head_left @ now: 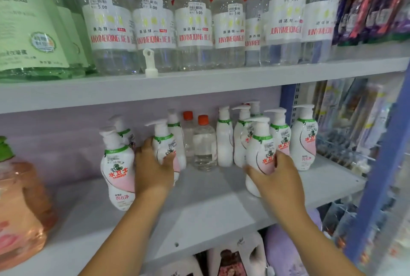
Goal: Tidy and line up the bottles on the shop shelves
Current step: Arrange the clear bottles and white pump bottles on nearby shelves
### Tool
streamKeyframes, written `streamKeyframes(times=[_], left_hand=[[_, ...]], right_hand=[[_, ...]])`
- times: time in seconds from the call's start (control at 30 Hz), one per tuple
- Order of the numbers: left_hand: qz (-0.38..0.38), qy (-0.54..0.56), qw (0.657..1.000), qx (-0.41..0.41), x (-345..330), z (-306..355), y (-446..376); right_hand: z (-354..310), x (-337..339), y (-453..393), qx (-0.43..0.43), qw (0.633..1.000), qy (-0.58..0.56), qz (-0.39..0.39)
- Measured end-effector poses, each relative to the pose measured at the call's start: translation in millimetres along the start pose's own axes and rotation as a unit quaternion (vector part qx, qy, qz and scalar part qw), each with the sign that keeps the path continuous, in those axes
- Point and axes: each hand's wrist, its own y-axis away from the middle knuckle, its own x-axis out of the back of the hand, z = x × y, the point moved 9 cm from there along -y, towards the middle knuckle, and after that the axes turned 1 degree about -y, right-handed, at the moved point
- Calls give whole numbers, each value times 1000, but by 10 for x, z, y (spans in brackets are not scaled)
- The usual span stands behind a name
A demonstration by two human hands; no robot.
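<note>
Below JUNYIMEIQING bottles [193, 22] (5.00), left grip [153, 169] and right grip [275, 175] each clasp pump bottles [165, 142].

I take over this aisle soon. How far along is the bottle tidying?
Done: the orange-capped bottles on the upper shelf stand in a fairly even front row. In hand: the left hand and right hand each grip a white pump bottle. Left: the lower shelf's pump bottles stand staggered, with two clear bottles among them.
</note>
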Motion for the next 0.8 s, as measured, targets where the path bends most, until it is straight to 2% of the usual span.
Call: streamKeyframes(times=[0.17,0.3,0.37,0.43,0.5,0.57,0.67,0.73,0.8], left_hand=[[61,-12,997,43,158,-105,86],[88,-18,995,40,177,-75,84],[116,-53,992,-3,183,122,202],[121,-74,984,-108,80,485,335],[50,-23,987,-153,-196,772,313],[-30,-21,993,-113,-546,862,128],[-119,-128,984,-46,-971,791,-130],[-138,-176,974,-26,-1066,734,-190],[-123,-172,977,-27,-998,751,-148]], right_hand=[[81,295,-51,23,996,64,65],[148,319,-142,16,996,74,50],[178,387,-132,13,996,71,56],[126,533,-40,37,994,46,96],[-58,600,120,116,987,-2,115],[-198,479,213,171,981,-74,60],[-250,98,196,170,973,-138,-74],[-240,-135,115,130,971,-145,-141],[-247,-329,-2,90,968,-156,-178]])
